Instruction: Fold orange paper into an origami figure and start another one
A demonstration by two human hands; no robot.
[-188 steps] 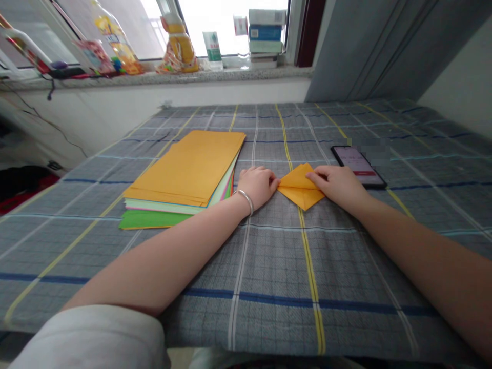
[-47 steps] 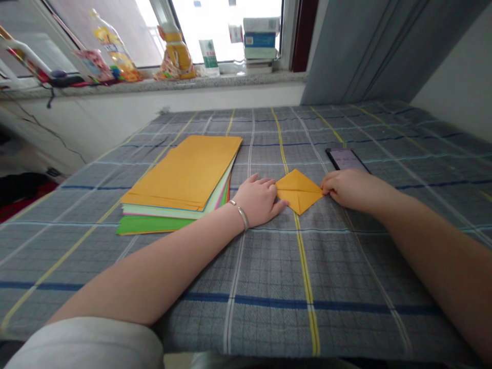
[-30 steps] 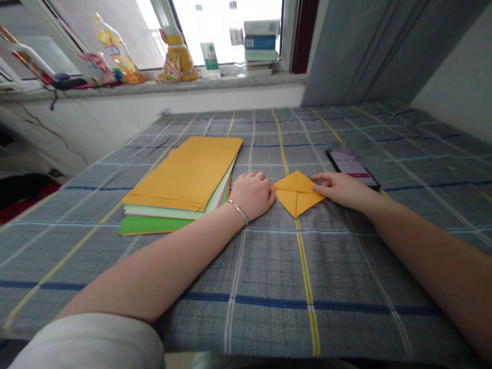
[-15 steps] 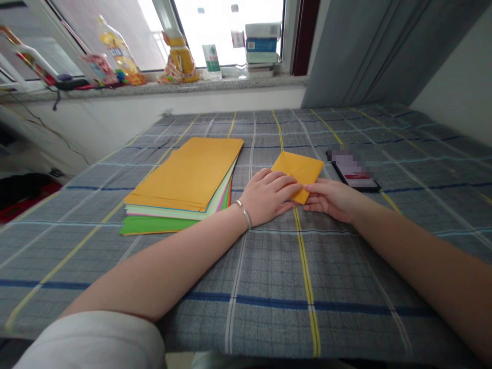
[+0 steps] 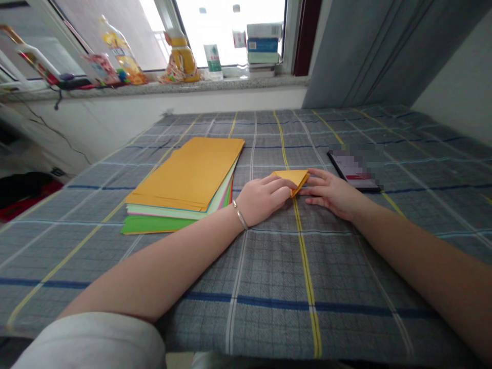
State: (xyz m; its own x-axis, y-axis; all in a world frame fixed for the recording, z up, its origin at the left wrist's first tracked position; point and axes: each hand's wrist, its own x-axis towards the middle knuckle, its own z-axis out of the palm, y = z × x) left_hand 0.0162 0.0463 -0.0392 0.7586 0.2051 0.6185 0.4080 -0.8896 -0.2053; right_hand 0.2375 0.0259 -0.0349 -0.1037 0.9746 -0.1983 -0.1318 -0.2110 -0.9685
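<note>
A small piece of folded orange paper (image 5: 291,177) lies on the checked cloth, now showing a triangular shape with its layers slightly apart at the right edge. My left hand (image 5: 266,199), with a silver bangle at the wrist, grips its left and near side, and its fingers hide part of the paper. At the right edge is my right hand (image 5: 329,193), fingers stretched out and apart; the fingertips are by the paper's right corner and seem to touch it.
Left of my hands lies a stack of coloured paper (image 5: 188,174), orange sheets on top. A phone (image 5: 355,174) rests to the right, partly blurred. Bottles, a tube (image 5: 212,59) and stacked boxes (image 5: 264,45) stand on the windowsill. A grey curtain (image 5: 369,51) hangs at the back right.
The orange paper's far part has come down toward me, turning the diamond outline into a triangle. My left hand has shifted slightly left, and the right hand's fingers have spread and moved off their pinch.
</note>
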